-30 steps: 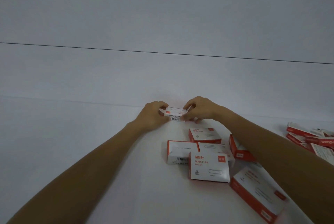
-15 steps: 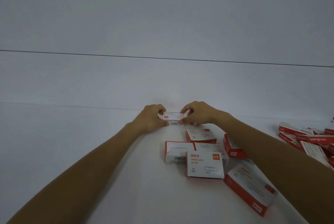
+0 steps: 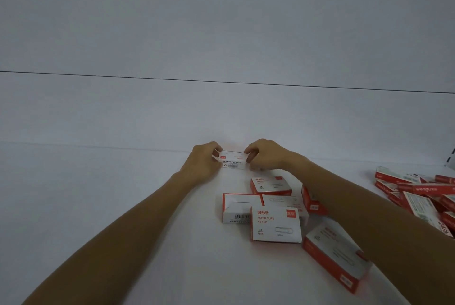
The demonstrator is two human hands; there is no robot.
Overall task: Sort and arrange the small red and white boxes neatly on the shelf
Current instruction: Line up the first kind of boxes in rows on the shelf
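Observation:
A small red and white box [image 3: 233, 160] stands on its long edge near the back of the white shelf [image 3: 98, 206]. My left hand [image 3: 205, 160] grips its left end and my right hand [image 3: 264, 155] pinches its right end. Nearer to me lie several loose paper clip boxes: one upright box with its label facing me [image 3: 275, 224], one on its side showing a barcode [image 3: 237, 207], one behind them [image 3: 270, 185], and a tilted one [image 3: 336, 254] under my right forearm.
A heap of several more red and white boxes [image 3: 418, 193] lies at the right edge. The shelf's white back wall [image 3: 221, 112] rises just behind the held box. A dark seam runs across the wall higher up.
Both hands keep hold of the same box at the back of the shelf. The box has turned slightly more upright and settled closer to the wall.

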